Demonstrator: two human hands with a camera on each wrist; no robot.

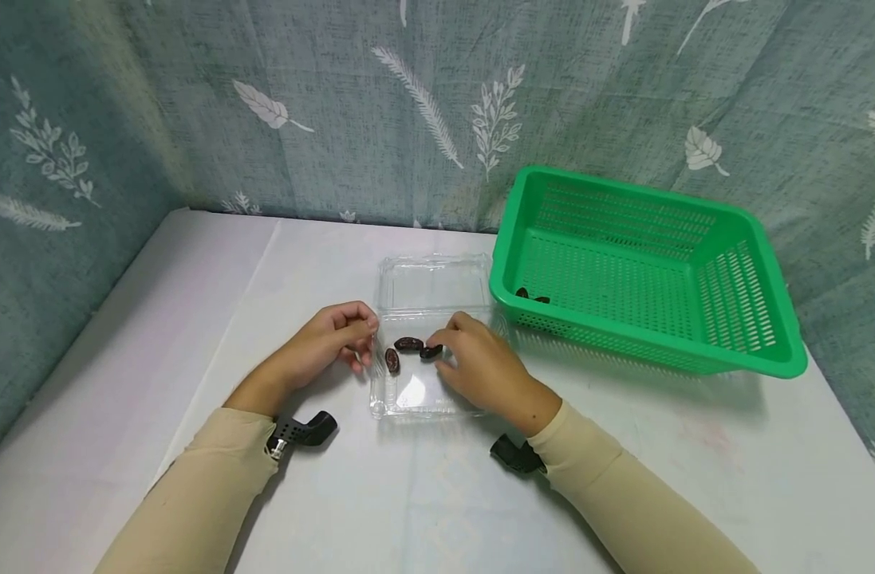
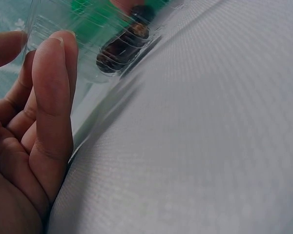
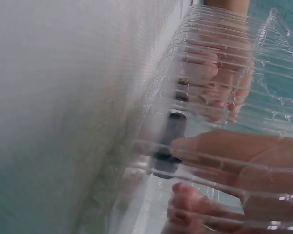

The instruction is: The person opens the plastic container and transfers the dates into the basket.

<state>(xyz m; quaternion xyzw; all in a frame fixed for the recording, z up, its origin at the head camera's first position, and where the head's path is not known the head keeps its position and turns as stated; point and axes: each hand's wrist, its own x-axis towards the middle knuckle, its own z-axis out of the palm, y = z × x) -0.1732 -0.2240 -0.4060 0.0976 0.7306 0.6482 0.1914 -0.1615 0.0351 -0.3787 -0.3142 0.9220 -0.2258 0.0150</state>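
Observation:
A clear plastic clamshell box [image 1: 408,405] lies opened flat on the table, its lid [image 1: 433,285] on the far side. Several dark brown dates are in its near half: one date [image 1: 392,360] by the left wall, another date [image 1: 408,344] to its right. My right hand [image 1: 490,368] reaches over the box's right side, thumb and index finger pinching a third date [image 1: 431,352] low over the base. At the box's left edge, my left hand [image 1: 329,339] holds the rim between thumb and fingers. Through the ribbed wall, a date [image 2: 122,51] shows in the left wrist view.
A green slotted basket [image 1: 648,347] stands right of the box, overlapping its right back corner in this view. Inside its left near corner are dates [image 1: 522,292]. A white cloth [image 1: 336,510] covers the table, and a leaf-patterned curtain [image 1: 322,119] hangs behind it.

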